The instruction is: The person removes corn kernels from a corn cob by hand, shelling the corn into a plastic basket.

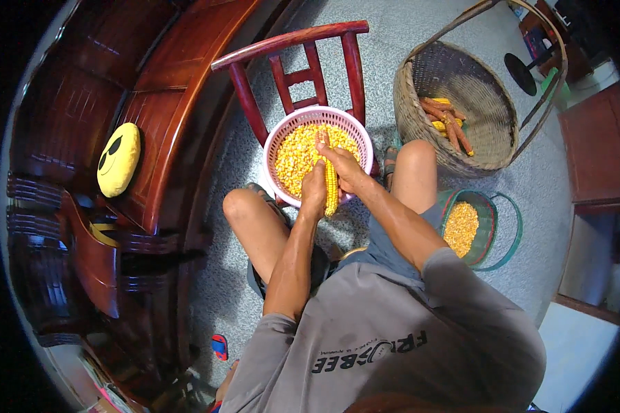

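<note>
My left hand (pixel 314 190) and my right hand (pixel 344 168) both grip one ear of corn (pixel 331 192) above a pink plastic basket (pixel 365 149). The ear's near part is covered in yellow kernels, while its far tip is bare, reddish cob. My right thumb lies across the ear near the bare part; my left hand holds its left side. Loose corn kernels (pixel 294 155) fill much of the pink basket, which rests on a red wooden chair (pixel 289 44). Some fingers of both hands are hidden.
A large wicker basket (pixel 405 103) at the right holds bare cobs (pixel 457 131) and some yellow ears. Beside my right thigh stands a green basket (pixel 488 227) with kernels. A wooden bench (pixel 170 103) with a yellow cushion (pixel 119 160) is at the left.
</note>
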`<state>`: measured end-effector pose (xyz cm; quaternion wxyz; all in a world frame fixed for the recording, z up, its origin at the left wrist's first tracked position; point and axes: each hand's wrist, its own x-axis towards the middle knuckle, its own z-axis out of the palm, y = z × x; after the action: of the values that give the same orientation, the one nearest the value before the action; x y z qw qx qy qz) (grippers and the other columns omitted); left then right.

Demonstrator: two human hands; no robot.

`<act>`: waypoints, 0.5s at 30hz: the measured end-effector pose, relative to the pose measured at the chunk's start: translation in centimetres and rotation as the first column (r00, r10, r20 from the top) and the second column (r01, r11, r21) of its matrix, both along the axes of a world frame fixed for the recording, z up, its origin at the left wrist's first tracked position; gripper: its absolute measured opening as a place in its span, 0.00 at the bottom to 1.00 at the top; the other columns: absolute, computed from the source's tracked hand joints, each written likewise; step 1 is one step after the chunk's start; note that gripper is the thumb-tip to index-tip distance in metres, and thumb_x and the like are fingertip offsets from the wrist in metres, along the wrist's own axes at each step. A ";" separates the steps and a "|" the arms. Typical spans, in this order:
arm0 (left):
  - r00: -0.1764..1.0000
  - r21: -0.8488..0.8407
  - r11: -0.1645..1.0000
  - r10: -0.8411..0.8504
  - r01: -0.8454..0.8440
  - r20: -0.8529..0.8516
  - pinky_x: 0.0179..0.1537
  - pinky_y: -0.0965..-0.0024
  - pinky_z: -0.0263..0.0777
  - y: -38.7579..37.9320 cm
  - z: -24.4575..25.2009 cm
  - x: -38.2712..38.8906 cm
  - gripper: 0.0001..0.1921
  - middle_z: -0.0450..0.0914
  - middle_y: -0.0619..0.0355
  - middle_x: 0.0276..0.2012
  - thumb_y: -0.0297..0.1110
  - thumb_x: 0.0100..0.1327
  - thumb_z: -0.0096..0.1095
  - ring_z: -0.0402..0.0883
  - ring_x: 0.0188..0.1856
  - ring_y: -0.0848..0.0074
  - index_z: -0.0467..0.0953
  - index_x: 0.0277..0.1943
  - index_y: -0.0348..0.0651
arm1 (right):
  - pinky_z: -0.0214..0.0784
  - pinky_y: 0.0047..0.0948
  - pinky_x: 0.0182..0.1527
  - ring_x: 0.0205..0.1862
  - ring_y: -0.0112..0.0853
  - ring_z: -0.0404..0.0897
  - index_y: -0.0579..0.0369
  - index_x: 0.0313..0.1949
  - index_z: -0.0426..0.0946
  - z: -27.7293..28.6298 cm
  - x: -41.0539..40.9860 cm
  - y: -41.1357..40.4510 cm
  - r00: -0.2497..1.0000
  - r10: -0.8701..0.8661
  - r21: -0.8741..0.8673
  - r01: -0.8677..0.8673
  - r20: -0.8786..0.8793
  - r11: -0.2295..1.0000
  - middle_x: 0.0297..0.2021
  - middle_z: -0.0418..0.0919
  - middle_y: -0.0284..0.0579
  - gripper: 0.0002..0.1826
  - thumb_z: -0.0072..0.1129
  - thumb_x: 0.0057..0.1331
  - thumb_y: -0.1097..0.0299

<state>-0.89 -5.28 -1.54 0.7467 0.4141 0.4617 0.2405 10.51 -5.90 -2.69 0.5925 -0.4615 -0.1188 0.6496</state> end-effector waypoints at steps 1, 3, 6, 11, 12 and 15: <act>1.000 0.000 1.000 -0.006 0.006 0.000 0.15 0.69 0.72 0.1 0.3 -0.1 0.28 0.75 0.52 0.20 0.52 0.76 0.36 0.75 0.15 0.70 0.74 0.36 0.34 | 0.78 0.31 0.32 0.34 0.29 0.82 0.59 0.51 0.74 -0.4 0.9 -0.3 0.998 0.051 -0.015 -0.052 -0.041 0.999 0.37 0.80 0.43 0.22 0.53 0.74 0.51; 0.970 -0.134 0.988 -0.039 0.073 0.240 0.15 0.69 0.72 0.5 0.8 -0.5 0.29 0.75 0.52 0.20 0.54 0.75 0.36 0.74 0.14 0.69 0.74 0.36 0.34 | 0.77 0.31 0.28 0.31 0.30 0.82 0.57 0.50 0.74 -0.2 2.3 -0.8 0.964 0.243 0.112 -0.231 -0.108 0.966 0.36 0.81 0.44 0.23 0.49 0.75 0.47; 0.984 -0.125 0.991 -0.024 0.047 0.178 0.15 0.69 0.72 0.3 0.7 -1.0 0.29 0.76 0.51 0.20 0.54 0.75 0.36 0.74 0.14 0.69 0.74 0.36 0.34 | 0.77 0.30 0.32 0.33 0.30 0.81 0.58 0.49 0.74 2.0 0.1 -0.4 0.981 -0.014 0.055 0.026 -0.194 0.998 0.36 0.80 0.45 0.21 0.47 0.76 0.50; 0.999 -0.052 0.998 -0.041 0.041 0.004 0.15 0.68 0.72 0.0 1.0 0.2 0.27 0.77 0.51 0.21 0.52 0.76 0.35 0.76 0.16 0.68 0.73 0.41 0.33 | 0.75 0.31 0.45 0.42 0.30 0.79 0.61 0.52 0.73 0.1 0.5 0.1 1.000 0.002 0.024 -0.001 -0.019 1.000 0.42 0.79 0.45 0.19 0.48 0.76 0.56; 0.999 -0.076 0.996 -0.045 0.045 -0.003 0.17 0.68 0.74 0.1 1.2 0.1 0.26 0.77 0.50 0.22 0.51 0.76 0.35 0.77 0.17 0.68 0.73 0.42 0.33 | 0.75 0.32 0.46 0.42 0.31 0.79 0.61 0.53 0.73 0.5 0.3 0.1 1.000 -0.022 -0.009 0.022 -0.008 1.000 0.43 0.79 0.46 0.20 0.48 0.76 0.55; 0.997 -0.122 0.990 -0.065 0.071 0.051 0.18 0.68 0.75 -0.2 1.7 0.2 0.26 0.78 0.49 0.23 0.50 0.76 0.35 0.77 0.17 0.68 0.72 0.44 0.32 | 0.75 0.34 0.48 0.43 0.32 0.80 0.61 0.55 0.72 0.6 0.5 0.5 0.995 -0.058 -0.042 0.061 0.080 0.997 0.44 0.79 0.47 0.22 0.48 0.76 0.54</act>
<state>-0.70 -5.50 0.16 0.7893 0.3767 0.4438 0.1952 11.02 -5.41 -2.08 0.5960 -0.5031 -0.1141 0.6153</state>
